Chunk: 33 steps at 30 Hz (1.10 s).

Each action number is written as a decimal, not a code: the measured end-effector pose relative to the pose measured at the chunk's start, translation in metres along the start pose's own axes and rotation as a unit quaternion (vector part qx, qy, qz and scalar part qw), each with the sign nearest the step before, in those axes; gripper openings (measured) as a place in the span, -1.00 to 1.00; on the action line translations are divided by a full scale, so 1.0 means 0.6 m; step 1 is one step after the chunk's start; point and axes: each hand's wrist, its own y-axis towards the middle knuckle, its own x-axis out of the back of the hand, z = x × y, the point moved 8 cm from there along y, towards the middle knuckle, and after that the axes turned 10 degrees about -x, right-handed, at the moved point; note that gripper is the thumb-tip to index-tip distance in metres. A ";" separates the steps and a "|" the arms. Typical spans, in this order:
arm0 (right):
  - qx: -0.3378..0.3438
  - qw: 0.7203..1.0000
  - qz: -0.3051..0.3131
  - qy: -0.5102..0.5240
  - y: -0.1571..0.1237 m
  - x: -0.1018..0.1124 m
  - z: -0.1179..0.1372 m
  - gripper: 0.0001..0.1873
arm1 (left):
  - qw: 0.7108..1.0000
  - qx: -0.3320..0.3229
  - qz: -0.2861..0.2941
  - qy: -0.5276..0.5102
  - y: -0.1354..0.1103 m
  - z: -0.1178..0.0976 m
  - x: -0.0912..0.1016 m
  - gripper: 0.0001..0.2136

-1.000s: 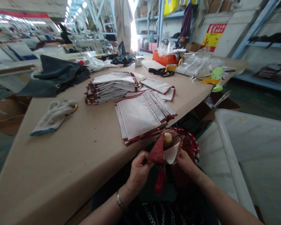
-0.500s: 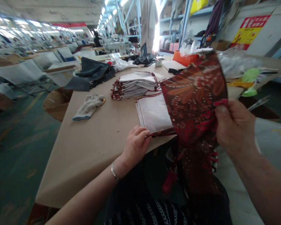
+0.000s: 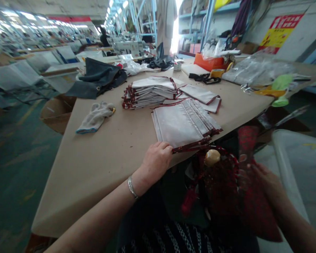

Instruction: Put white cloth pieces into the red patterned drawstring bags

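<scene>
My left hand (image 3: 158, 160) is closed on the near corner of a small stack of white fabric pieces (image 3: 176, 124) with dark red patterned edges, at the table's front edge. Below the table edge, to the right, my right hand (image 3: 270, 184) grips a dark red patterned cloth (image 3: 260, 211); both are blurred by motion. More dark red patterned fabric (image 3: 221, 186) lies over my lap, with a round tan object (image 3: 212, 157) on it. Behind the small stack sits a thick pile of folded white pieces (image 3: 150, 92) with the same red edging, and a few loose pieces (image 3: 200, 93) beside it.
A knitted glove (image 3: 96, 117) lies on the left of the brown table (image 3: 94, 168). Dark cloth (image 3: 100, 77) hangs at its far left corner. Farther back are black straps (image 3: 205, 78), an orange box (image 3: 210, 62) and clear plastic (image 3: 258, 68). A white bin (image 3: 302, 168) stands at the right.
My right hand has swung the red patterned cloth down off the table to the lower right, uncovering the right part of the white pieces. My left hand keeps its hold on the stack's corner.
</scene>
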 end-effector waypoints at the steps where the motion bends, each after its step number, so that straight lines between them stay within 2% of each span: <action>1: -0.034 0.999 -0.002 -0.037 0.005 -0.018 -0.051 -0.63 | 1.000 0.002 -0.001 -0.007 0.001 0.000 0.000 -0.81; 3: -0.064 0.991 0.013 -0.113 0.016 -0.056 -0.122 -0.57 | 1.000 0.008 -0.002 -0.018 0.003 0.002 0.001 -0.80; 4: -0.059 0.987 0.029 -0.147 0.022 -0.075 -0.141 -0.55 | 1.000 0.009 -0.003 -0.021 0.004 0.003 0.001 -0.80; 5: -0.039 0.983 0.046 -0.171 0.029 -0.091 -0.147 -0.54 | 1.000 0.009 -0.003 -0.021 0.005 0.004 0.002 -0.80; 7: 0.022 0.982 0.055 -0.182 0.040 -0.105 -0.123 -0.49 | 1.000 0.006 0.004 -0.014 0.006 0.005 0.003 -0.80; 10: 0.105 0.987 -0.031 -0.120 0.024 -0.068 -0.015 -0.47 | 0.999 0.002 0.033 0.007 0.008 0.009 0.001 -0.79; 12: 0.164 0.979 -0.097 -0.067 -0.017 -0.031 0.086 -0.57 | 0.998 0.002 0.058 0.026 0.010 0.012 -0.001 -0.79; 13: 0.216 0.970 -0.100 -0.051 -0.047 -0.024 0.143 -0.64 | 0.997 0.002 0.070 0.037 0.012 0.014 -0.002 -0.79; 14: 0.277 0.956 -0.087 -0.033 -0.079 -0.023 0.200 -0.71 | 0.996 0.001 0.081 0.049 0.013 0.015 -0.002 -0.79; 16: 0.394 0.919 -0.009 -0.004 -0.143 -0.047 0.297 -0.80 | 0.993 -0.005 0.099 0.070 0.016 0.015 -0.003 -0.81; 19: 0.499 0.856 0.123 -0.055 -0.203 -0.130 0.384 -0.83 | 0.988 -0.027 0.117 0.092 0.020 0.009 -0.002 -0.84; 21: 0.517 0.825 0.155 -0.165 -0.209 -0.198 0.405 -0.82 | 0.987 -0.038 0.123 0.097 0.023 0.004 0.000 -0.84; 23: 0.509 0.796 0.155 -0.289 -0.198 -0.259 0.409 -0.83 | 0.987 -0.034 0.121 0.096 0.028 0.002 0.005 -0.83; 26: 0.488 0.768 0.134 -0.392 -0.179 -0.312 0.414 -0.83 | 0.992 0.004 0.080 0.100 0.036 0.008 0.025 -0.86; 29: 0.474 0.768 0.090 -0.420 -0.161 -0.315 0.431 -0.82 | 0.991 0.057 -0.002 0.117 0.035 0.018 0.062 -0.88; 33: 0.422 0.793 0.002 -0.440 -0.117 -0.261 0.455 -0.69 | 0.986 0.086 -0.085 0.118 0.017 0.023 0.099 -0.88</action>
